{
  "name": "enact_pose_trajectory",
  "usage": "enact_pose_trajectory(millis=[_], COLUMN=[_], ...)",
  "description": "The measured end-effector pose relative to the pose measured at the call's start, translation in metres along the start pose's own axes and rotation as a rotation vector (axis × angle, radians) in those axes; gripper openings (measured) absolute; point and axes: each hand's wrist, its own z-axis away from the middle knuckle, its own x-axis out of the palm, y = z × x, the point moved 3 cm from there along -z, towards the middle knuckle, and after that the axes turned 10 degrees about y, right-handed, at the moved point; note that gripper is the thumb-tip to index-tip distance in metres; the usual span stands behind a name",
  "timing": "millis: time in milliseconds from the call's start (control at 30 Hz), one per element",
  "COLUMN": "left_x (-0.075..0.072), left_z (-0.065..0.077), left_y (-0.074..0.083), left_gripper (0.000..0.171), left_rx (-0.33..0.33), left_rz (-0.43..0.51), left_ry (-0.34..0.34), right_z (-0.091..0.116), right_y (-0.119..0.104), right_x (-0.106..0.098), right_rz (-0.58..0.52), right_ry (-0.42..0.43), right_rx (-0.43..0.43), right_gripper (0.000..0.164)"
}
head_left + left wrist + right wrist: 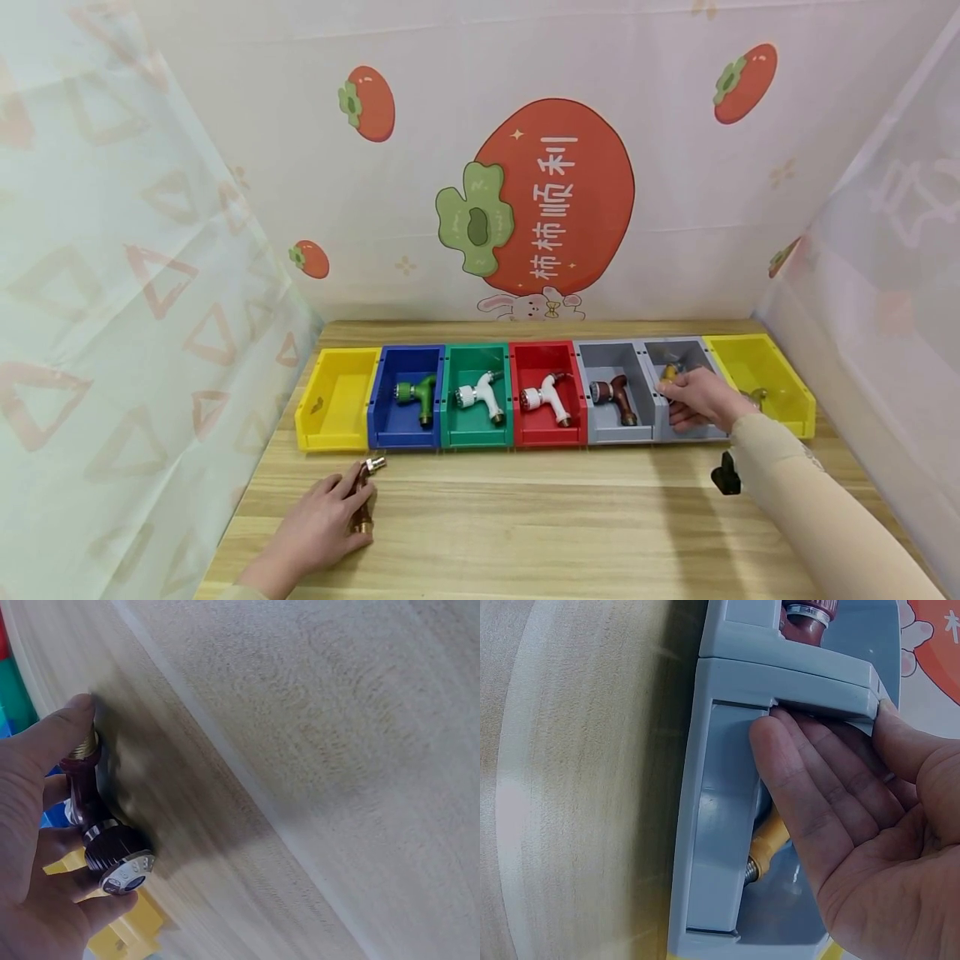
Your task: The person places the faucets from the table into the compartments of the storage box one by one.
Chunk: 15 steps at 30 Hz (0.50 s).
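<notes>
My left hand [318,517] holds a dark red-brown faucet [362,500] low over the wood table, near the left yellow bin. In the left wrist view the thumb lies at the threaded outlet of this faucet [84,787], and the fingers reach around its round knob. My right hand [705,396] is at the right grey bin [724,817]. Its thumb touches the rim of the side wall, while its nearly straight fingers reach inside along that wall. Behind the fingers lies a yellow faucet [769,847], partly hidden and apart from the fingertips.
A row of bins runs along the back: left yellow [352,383], blue with a green faucet [426,396], green and red with white faucets, grey with a brown faucet [618,396]. A brass-coloured piece [757,396] lies in the right yellow bin [795,408]. Printed cloth walls surround the table.
</notes>
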Motion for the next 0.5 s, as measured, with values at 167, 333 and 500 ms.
enact_pose_trajectory(millis=[167, 333, 500], left_x=[0.0002, -0.0019, -0.0031], left_z=[0.0016, 0.0040, 0.0057], left_y=[-0.0012, -0.0036, -0.0062], left_gripper=[0.062, 0.064, 0.069], left_rx=[0.076, 0.175, 0.272], left_rz=[-0.022, -0.022, -0.015], left_ry=[0.109, 0.217, 0.253], right_z=[-0.0002, -0.0010, -0.0014], right_y=[0.0008, 0.0023, 0.0018], right_x=[0.0004, 0.0000, -0.0001], right_rz=[-0.001, -0.002, 0.005], right_ry=[0.001, 0.001, -0.001], right_rx=[-0.002, 0.001, 0.000], right_gripper=[0.037, 0.038, 0.038])
